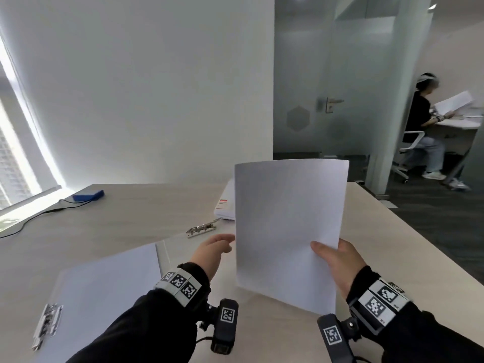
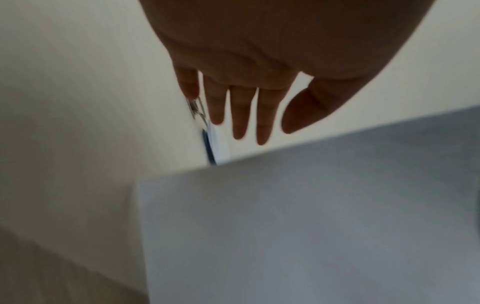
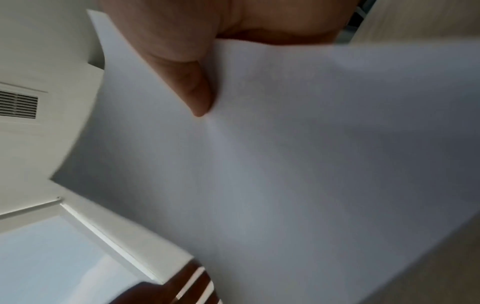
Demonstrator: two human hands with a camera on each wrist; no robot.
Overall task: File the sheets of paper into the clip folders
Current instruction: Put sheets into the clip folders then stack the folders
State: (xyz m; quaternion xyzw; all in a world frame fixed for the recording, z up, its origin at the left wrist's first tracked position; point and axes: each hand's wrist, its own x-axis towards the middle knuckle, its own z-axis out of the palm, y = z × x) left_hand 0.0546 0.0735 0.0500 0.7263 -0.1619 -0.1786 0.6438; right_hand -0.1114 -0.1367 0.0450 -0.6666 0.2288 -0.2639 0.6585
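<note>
Nearest, a clip folder (image 1: pixel 86 297) lies flat on the table (image 1: pixel 379 231). Right hand (image 1: pixel 337 260) pinches a blank sheet (image 1: pixel 288 218) upright above the table; left hand (image 1: pixel 212 252), fingers relaxed and spread, holds nothing beside it. Further back: a second folder's clip (image 1: pixel 201 228), then a paper stack (image 1: pixel 226 203).

White wall (image 1: pixel 146 87); bright window (image 1: pixel 15 142) left; frosted glass door (image 1: pixel 314 82); dark carpet (image 1: pixel 432 224).

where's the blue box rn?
Head view: the blue box lies on the far left of the table, near the window, with a black cable running from it, well away from both hands.
</note>
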